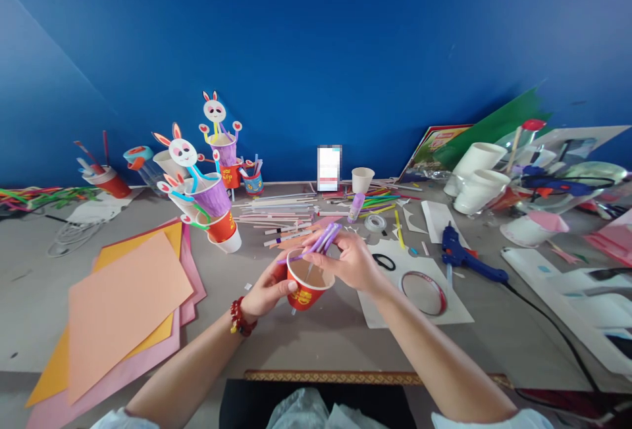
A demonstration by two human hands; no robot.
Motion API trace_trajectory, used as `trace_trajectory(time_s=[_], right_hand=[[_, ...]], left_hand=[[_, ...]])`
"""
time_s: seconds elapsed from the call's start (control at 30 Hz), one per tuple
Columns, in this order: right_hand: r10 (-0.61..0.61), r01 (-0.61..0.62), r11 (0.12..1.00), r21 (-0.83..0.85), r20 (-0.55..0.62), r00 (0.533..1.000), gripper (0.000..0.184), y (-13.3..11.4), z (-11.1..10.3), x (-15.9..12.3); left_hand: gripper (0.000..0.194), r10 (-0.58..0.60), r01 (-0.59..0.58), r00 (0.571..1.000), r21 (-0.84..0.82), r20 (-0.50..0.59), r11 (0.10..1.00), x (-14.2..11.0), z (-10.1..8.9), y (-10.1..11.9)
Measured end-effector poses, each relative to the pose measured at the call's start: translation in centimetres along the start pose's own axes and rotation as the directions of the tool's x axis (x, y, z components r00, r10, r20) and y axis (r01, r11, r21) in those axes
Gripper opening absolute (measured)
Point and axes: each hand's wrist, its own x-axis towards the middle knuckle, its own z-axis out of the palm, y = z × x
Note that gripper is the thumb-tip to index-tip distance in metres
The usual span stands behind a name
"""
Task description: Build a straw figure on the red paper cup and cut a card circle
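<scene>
My left hand is wrapped around a red paper cup with yellow printing, tilted so its pale inside shows. Purple straws, bunched together, are gripped in my right hand over the cup's mouth. A thin, pale stick shows inside the cup below the straws. Under the cup's base a small pale tip pokes out; whether it belongs to the same stick, I cannot tell. The right fingertips are partly hidden behind the straws.
Paper-cup rabbits stand at the left behind coloured paper sheets. To the right are a tape roll, black-handled scissors and a corded blue glue gun. Loose straws and a white cup lie farther back.
</scene>
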Motion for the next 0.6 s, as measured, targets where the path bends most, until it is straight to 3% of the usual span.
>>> trace_trajectory(time_s=[0.13,0.27,0.47,0.53,0.6], right_hand=[[0.029,-0.034,0.999,0.023,0.177,0.984,0.032,0.0,-2.2,0.2],[0.133,-0.122,0.991,-0.053,0.346,0.929,0.023,-0.1,-3.7,0.3],[0.196,-0.179,0.98,-0.087,0.283,0.939,0.021,0.4,-2.8,0.2],[0.248,-0.242,0.969,-0.057,0.27,0.93,0.022,0.4,-2.7,0.1],[0.292,-0.3,0.954,-0.014,0.272,0.917,0.021,0.4,-2.8,0.0]], left_hand=[[0.065,0.021,-0.021,1.0,0.009,0.005,1.0,-0.1,-0.4,0.3],[0.074,0.11,-0.11,0.994,0.095,0.008,0.989,-0.3,-0.8,0.2],[0.096,0.099,-0.1,0.995,0.062,0.012,0.993,-0.2,0.0,0.3],[0.104,0.144,-0.144,0.99,0.11,0.006,0.984,0.0,0.2,0.3],[0.1,0.173,-0.163,0.984,0.198,-0.035,0.967,0.1,0.2,0.3]])
